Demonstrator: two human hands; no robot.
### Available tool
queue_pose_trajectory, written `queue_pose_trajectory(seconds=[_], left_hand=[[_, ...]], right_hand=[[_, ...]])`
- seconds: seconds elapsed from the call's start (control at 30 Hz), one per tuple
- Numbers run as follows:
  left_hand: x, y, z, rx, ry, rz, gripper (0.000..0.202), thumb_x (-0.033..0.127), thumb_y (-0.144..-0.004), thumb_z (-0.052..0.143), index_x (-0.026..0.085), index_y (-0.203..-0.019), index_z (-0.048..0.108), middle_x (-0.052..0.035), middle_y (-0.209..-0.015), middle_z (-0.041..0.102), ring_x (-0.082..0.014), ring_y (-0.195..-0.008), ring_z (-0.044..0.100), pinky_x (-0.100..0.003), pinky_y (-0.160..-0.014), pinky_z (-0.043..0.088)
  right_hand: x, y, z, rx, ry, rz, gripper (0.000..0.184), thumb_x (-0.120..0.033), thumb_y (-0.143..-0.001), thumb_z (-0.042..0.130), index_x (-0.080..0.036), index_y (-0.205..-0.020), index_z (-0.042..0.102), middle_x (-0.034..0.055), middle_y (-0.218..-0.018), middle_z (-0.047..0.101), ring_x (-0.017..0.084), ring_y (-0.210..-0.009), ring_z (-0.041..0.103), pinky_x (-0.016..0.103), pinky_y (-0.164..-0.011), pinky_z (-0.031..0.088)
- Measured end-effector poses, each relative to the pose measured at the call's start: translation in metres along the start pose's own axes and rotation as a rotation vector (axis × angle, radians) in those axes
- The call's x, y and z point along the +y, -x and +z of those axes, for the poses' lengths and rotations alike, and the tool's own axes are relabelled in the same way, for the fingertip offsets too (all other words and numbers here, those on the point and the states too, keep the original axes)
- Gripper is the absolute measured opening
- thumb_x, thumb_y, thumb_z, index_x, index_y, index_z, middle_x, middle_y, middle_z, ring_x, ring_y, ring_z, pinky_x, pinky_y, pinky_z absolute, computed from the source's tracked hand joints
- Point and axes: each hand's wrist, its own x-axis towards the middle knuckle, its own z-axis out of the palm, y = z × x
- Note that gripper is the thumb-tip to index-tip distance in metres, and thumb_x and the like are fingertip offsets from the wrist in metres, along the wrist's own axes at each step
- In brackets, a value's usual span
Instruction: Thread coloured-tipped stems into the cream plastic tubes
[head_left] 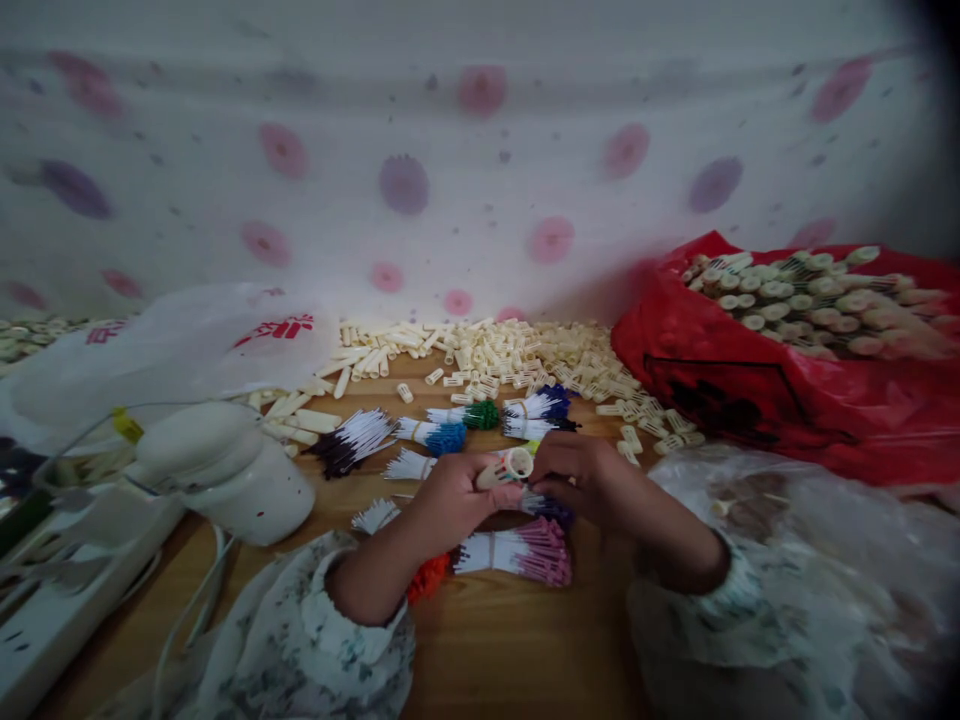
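My left hand [461, 495] is closed around a short cream plastic tube [517, 463], its open round end turned up and toward the right. Small coloured marks show on the tube's side. Close to that open end, my right hand [585, 472] has its fingers drawn together; whatever they hold is hidden. Beneath and around both hands lie bundles of thin white sticks with coloured ends: a pink-tipped bundle [517, 552], an orange-tipped bundle [429, 580], a blue-tipped bundle [442, 436], a green-tipped bundle [478, 415] and a black-tipped bundle [352, 442].
Loose cream tubes and caps [510, 355] are heaped along the back of the wooden table [517, 650]. A red bag [720, 380] full of tubes stands right, above a clear plastic bag [810, 560]. Left are a white device [232, 470], a power strip [75, 600] and cables.
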Motion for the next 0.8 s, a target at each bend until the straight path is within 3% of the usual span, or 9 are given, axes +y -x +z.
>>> queue_pose_trajectory(seconds=[0.13,0.23,0.37,0.5,0.63,0.8], left_hand=[[-0.001,0.0,0.003,-0.027,0.078,-0.039,0.019,0.028,-0.078,0.059,0.014,-0.066,0.059,0.0025,-0.057,0.053,-0.0109,-0.055,0.048,-0.022,-0.055,0.037],[-0.003,0.0,0.001,0.019,0.135,-0.045,0.018,0.03,-0.078,0.06,0.015,-0.069,0.059,0.0022,-0.059,0.054,-0.0113,-0.057,0.048,-0.023,-0.057,0.038],[-0.004,0.0,0.0,0.078,0.212,-0.046,0.018,0.033,-0.078,0.06,0.016,-0.073,0.058,0.003,-0.058,0.053,-0.011,-0.055,0.047,-0.023,-0.056,0.039],[-0.004,0.0,0.0,0.091,0.232,-0.036,0.019,0.033,-0.077,0.061,0.016,-0.07,0.058,0.0036,-0.056,0.052,-0.0106,-0.053,0.046,-0.023,-0.055,0.038],[-0.001,0.002,0.001,0.051,0.309,-0.011,0.022,0.036,-0.077,0.062,0.016,-0.07,0.058,0.0029,-0.056,0.053,-0.0102,-0.052,0.046,-0.023,-0.054,0.038],[0.002,0.005,0.003,-0.079,0.425,-0.026,0.028,0.042,-0.077,0.063,0.015,-0.071,0.057,0.0019,-0.057,0.052,-0.0094,-0.051,0.046,-0.022,-0.052,0.038]], right_hand=[[-0.002,-0.002,0.012,0.164,-0.102,0.074,0.009,-0.023,-0.083,0.062,-0.017,-0.088,0.067,0.0035,-0.078,0.066,0.013,-0.07,0.06,0.024,-0.063,0.046],[0.004,0.001,0.014,0.295,-0.181,0.197,0.021,-0.022,-0.078,0.067,-0.017,-0.099,0.066,0.0041,-0.081,0.069,0.014,-0.07,0.062,0.025,-0.063,0.05],[0.004,0.001,0.018,0.379,-0.329,0.289,0.014,-0.025,-0.08,0.064,-0.02,-0.091,0.07,0.0041,-0.084,0.073,0.015,-0.075,0.067,0.028,-0.069,0.054],[-0.006,-0.003,0.025,0.449,-0.502,0.347,0.012,-0.03,-0.078,0.065,-0.022,-0.084,0.072,0.002,-0.076,0.073,0.015,-0.069,0.067,0.028,-0.064,0.056],[-0.012,-0.005,0.029,0.473,-0.685,0.342,0.014,-0.031,-0.078,0.066,-0.022,-0.087,0.072,0.0019,-0.077,0.073,0.013,-0.066,0.067,0.028,-0.062,0.057],[-0.013,-0.004,0.028,0.453,-0.639,0.221,0.01,-0.029,-0.079,0.067,-0.021,-0.083,0.069,0.0006,-0.072,0.07,0.012,-0.065,0.065,0.025,-0.061,0.054]])
